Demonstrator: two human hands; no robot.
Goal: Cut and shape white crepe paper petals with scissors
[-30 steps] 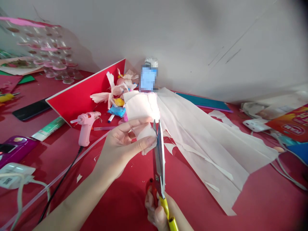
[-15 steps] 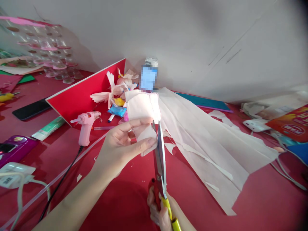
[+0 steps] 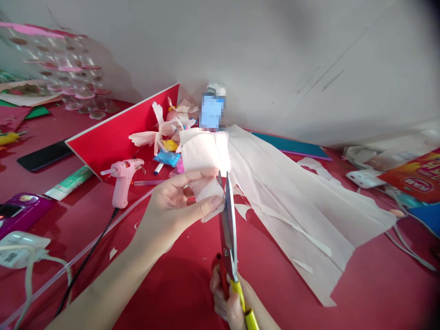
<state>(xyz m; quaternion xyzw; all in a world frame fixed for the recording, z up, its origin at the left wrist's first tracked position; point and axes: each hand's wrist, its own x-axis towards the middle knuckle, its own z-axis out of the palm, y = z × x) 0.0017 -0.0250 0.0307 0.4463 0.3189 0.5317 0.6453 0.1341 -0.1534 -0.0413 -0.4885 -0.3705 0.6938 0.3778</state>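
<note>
My left hand [image 3: 175, 211] pinches a small piece of pale paper [image 3: 208, 192] between thumb and fingers. Fingers of my right hand [image 3: 228, 298] wrap round the red and yellow handles of the scissors [image 3: 228, 238]. The blades point away from me, slightly apart, with the paper's right edge at the left blade. Beyond my hands lies a stack of pale paper pieces [image 3: 202, 149], brightly lit. A large pale sheet [image 3: 292, 201] spreads to the right, with thin offcuts on it. Pale paper flowers [image 3: 158, 130] rest behind on the left.
A pink glue gun [image 3: 121, 183] stands left of my hands, its black cord trailing forward. Behind it leans a red board [image 3: 127, 128]. A lit screen [image 3: 211, 112] stands at the back. A black phone [image 3: 44, 153] and white adapter [image 3: 24, 250] lie left, a red packet [image 3: 417, 176] right.
</note>
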